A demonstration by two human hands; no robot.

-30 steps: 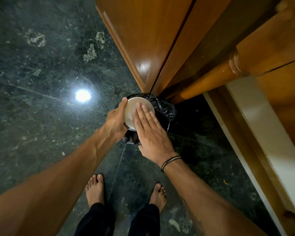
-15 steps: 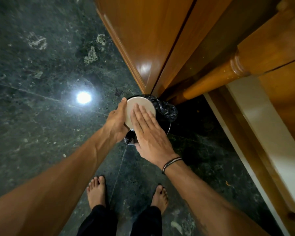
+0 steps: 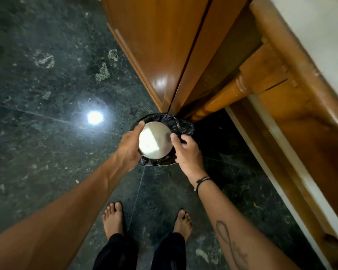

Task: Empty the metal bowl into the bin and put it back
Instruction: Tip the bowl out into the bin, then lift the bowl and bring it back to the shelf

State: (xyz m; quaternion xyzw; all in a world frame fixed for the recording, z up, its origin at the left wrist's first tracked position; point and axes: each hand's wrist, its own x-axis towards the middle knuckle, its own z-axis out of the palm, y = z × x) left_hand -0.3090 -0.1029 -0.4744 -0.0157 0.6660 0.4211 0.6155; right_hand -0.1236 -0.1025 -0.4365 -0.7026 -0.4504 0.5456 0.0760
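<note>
The metal bowl (image 3: 155, 140) is turned upside down over the bin (image 3: 180, 123), a small round bin lined with a black plastic bag on the floor. Its shiny flat bottom faces me. My left hand (image 3: 129, 148) grips the bowl's left rim, thumb along the top edge. My right hand (image 3: 186, 151) has its fingers curled around the bowl's right rim. What lies under the bowl and inside the bin is hidden.
A wooden cabinet corner (image 3: 164, 75) stands right behind the bin, and a turned wooden leg (image 3: 219, 100) runs off to the right. The floor (image 3: 47, 133) is dark green stone with a bright lamp reflection (image 3: 95, 117). My bare feet (image 3: 113, 219) stand just short of the bin.
My right hand lay flat on the bowl's bottom; it has slid off to the right and now grips the rim, uncovering the bottom. The left hand has stayed on the bowl.
</note>
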